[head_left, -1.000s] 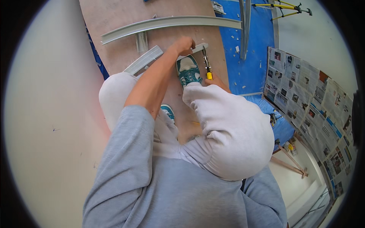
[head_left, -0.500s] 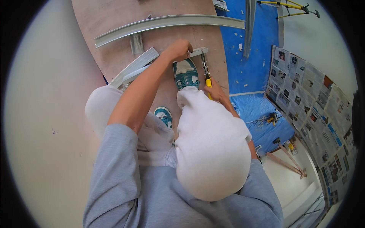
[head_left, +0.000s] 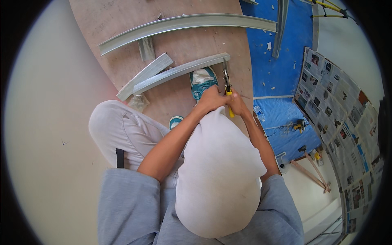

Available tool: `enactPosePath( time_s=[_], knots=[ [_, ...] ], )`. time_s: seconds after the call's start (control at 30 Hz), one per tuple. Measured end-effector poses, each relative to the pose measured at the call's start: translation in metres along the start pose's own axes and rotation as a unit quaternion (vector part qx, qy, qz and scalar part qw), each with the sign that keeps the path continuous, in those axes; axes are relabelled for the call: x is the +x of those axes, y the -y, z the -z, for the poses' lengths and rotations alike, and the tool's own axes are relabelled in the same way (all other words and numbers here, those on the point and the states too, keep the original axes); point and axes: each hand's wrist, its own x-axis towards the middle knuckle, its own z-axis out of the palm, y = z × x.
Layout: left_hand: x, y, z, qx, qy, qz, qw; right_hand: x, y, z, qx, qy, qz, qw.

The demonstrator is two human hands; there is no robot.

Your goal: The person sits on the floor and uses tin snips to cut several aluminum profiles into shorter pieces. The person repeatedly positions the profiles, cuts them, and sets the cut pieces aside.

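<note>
Far left: pale surface (head_left: 49, 122) with small pen marks. Next, long metal channel (head_left: 188, 23) runs across the top of the brown board (head_left: 239, 45), right end reaching over the blue sheet (head_left: 263, 83). Below it, a shorter channel (head_left: 149, 74) lies at a slant, clear plastic bag (head_left: 139, 102) just beside its lower end.

Workpiece is the light metal strip (head_left: 179, 72): on the board, left end at the slanted channel (can't tell if touching), right end at the snips (head_left: 227, 79). Teal shoe (head_left: 201, 86) has its toe at the strip's near edge.

Left hand (head_left: 212, 99): fingers curled at the yellow handles, up against the right hand; can't tell if they grip or only touch. Right hand (head_left: 239, 104): clenched around the handles. Snips' jaws overlap the strip's right end; can't tell how far they're closed.

Right side: plastic bottle (head_left: 259, 113) and yellow-black tool (head_left: 300, 125) on the blue sheet, then wooden brace (head_left: 308, 174), yellow tripod legs (head_left: 330, 5) up top, newspaper-covered panel (head_left: 347, 130) at far right.
</note>
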Motion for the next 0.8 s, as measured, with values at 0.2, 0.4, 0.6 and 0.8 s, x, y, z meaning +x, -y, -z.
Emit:
enactPosePath(
  time_s=[0.2, 0.4, 0.6, 0.8],
  knots=[
    [0.053, 0.022, -0.035, -0.160, 0.220, -0.024, 0.962, -0.005, -0.003, 0.001, -0.012, -0.015, 0.032, 0.999],
    [0.064, 0.035, -0.075, -0.074, 0.115, 0.019, 0.990, 0.000, -0.013, 0.009, 0.003, 0.005, 0.057, 0.998],
    [0.058, 0.035, -0.075, -0.321, 0.139, 0.084, 0.933, -0.009, 0.006, 0.009, 0.006, 0.027, 0.013, 1.000],
    [0.066, 0.039, -0.079, -0.336, 0.122, 0.038, 0.933, -0.005, 0.011, 0.013, -0.011, 0.023, 0.038, 0.999]
  ],
)
